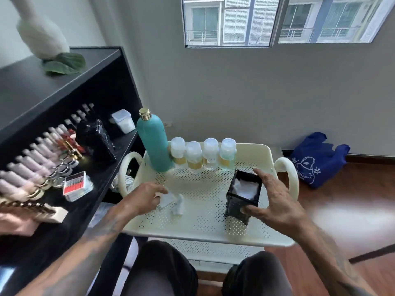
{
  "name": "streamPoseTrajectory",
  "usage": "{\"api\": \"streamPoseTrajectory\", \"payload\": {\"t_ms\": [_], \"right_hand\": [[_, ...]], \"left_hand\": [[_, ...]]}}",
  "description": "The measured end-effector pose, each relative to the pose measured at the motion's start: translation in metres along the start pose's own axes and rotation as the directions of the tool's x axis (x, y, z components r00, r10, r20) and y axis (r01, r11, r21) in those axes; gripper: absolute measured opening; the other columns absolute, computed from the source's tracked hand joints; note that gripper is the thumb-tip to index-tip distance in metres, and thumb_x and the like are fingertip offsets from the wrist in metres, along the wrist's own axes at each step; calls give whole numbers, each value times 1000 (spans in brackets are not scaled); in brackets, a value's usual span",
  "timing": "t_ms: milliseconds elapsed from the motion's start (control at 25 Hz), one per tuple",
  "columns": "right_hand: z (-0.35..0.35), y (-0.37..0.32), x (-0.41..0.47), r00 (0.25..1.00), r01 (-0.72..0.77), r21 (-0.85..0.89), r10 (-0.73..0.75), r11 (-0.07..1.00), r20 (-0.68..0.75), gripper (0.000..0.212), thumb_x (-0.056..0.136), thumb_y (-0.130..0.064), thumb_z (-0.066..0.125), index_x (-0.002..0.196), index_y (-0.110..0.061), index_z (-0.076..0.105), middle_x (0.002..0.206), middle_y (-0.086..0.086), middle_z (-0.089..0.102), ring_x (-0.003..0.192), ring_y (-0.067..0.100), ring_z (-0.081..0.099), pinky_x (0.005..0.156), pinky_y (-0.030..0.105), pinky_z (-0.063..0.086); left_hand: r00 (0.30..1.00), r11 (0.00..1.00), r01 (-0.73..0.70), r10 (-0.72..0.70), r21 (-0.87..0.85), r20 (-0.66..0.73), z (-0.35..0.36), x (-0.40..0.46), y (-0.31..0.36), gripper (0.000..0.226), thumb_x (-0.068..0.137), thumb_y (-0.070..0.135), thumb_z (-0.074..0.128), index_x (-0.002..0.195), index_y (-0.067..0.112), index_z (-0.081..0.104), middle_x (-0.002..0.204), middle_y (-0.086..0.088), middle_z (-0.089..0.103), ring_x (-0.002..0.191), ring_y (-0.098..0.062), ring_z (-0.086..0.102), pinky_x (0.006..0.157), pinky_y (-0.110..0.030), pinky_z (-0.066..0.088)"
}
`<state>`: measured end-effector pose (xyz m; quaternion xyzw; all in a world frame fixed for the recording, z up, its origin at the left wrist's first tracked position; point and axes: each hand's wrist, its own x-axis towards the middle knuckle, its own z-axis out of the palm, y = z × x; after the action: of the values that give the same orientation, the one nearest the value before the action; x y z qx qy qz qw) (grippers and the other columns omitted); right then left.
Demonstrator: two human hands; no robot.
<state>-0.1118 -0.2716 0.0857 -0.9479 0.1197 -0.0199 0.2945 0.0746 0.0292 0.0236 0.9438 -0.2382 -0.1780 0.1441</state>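
A cream perforated cart tray (205,221) stands in front of me. My right hand (275,201) grips a black square holder (241,201) with white wipes inside, thumb on its near side and fingers over its far edge. My left hand (145,197) pinches a crumpled white wipe (173,201) lying on the tray's left part. A tall teal bottle (152,144) with a gold cap stands at the tray's back left. Beside it is a row of several small clear bottles (205,154) with pale caps.
A black shelf unit (102,92) on the left carries rows of nail polish bottles (40,154), a red-lined case of drill bits (74,184), a black holder and a white box. A blue bag (316,159) lies on the wooden floor at the right. My knees sit below the cart.
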Motion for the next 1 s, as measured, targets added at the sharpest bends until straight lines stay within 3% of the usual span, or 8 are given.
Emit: {"api": "streamPoseTrajectory", "payload": {"t_ms": [80, 200, 320, 480, 680, 840, 920, 1000], "right_hand": [[1, -20, -10, 966, 128, -153, -158, 980, -203, 76, 76, -44, 74, 142, -27, 40, 147, -4, 42, 137, 18, 33, 111, 38, 30], [34, -65, -11, 873, 257, -142, -293, 956, -389, 38, 85, -48, 62, 117, -28, 56, 110, -8, 57, 98, 13, 54, 83, 32, 46], [91, -103, 15, 998, 12, -27, -14, 1000, -64, 46, 87, -59, 52, 119, -26, 49, 106, -9, 59, 92, 14, 59, 80, 36, 50], [156, -119, 59, 949, -268, -122, 284, 956, 139, 53, 90, -55, 52, 124, -15, 46, 119, 7, 59, 106, 26, 58, 87, 37, 48], [150, -117, 54, 970, -240, 306, 219, 921, 100, 18, 91, -29, 60, 104, -16, 65, 104, 6, 65, 91, 21, 61, 77, 29, 49], [82, -109, 20, 982, -188, 544, 136, 818, 134, 10, 88, -36, 65, 96, -29, 65, 92, -7, 70, 78, 7, 65, 58, 16, 48], [40, -97, 3, 994, -101, 565, 110, 819, 18, 10, 85, -36, 69, 92, -30, 67, 81, -9, 69, 65, 5, 63, 52, 16, 47], [0, -79, -5, 941, 84, 417, 66, 905, -331, 5, 83, -29, 72, 85, -25, 69, 74, -9, 66, 56, 7, 57, 51, 16, 46]], "left_hand": [[999, 999, -25, 24, -20, -22, 27, -4, -11, 32, 91, 23, 62, 123, 22, 66, 124, 7, 55, 114, -13, 53, 102, -34, 45], [980, 994, -48, 27, -103, -199, 48, -5, -18, 36, 87, 32, 68, 121, 21, 67, 115, 13, 47, 115, -12, 45, 102, -32, 42], [965, 989, -55, 18, -137, -261, 55, -5, -21, 38, 88, 36, 67, 123, 22, 66, 123, 11, 49, 112, -8, 41, 99, -27, 41], [964, 991, -55, 20, -125, -265, 56, -4, -20, 39, 89, 38, 64, 124, 21, 66, 125, 9, 49, 114, -12, 44, 94, -29, 47], [956, 994, -64, 35, -89, -292, 59, -4, -21, 37, 90, 36, 63, 124, 20, 66, 124, 8, 50, 111, -13, 45, 84, -30, 52], [950, 995, -51, 21, -89, -311, 60, -1, -19, 33, 93, 34, 59, 122, 21, 67, 123, 8, 53, 110, -13, 47, 84, -32, 54], [945, 996, -55, 28, -74, -326, 60, 0, -19, 30, 94, 31, 57, 120, 20, 68, 120, 7, 55, 109, -13, 49, 82, -33, 55], [939, 995, -62, 33, -73, -342, 60, 0, -18, 26, 95, 27, 57, 117, 20, 70, 118, 7, 57, 108, -13, 50, 80, -32, 55]]}}
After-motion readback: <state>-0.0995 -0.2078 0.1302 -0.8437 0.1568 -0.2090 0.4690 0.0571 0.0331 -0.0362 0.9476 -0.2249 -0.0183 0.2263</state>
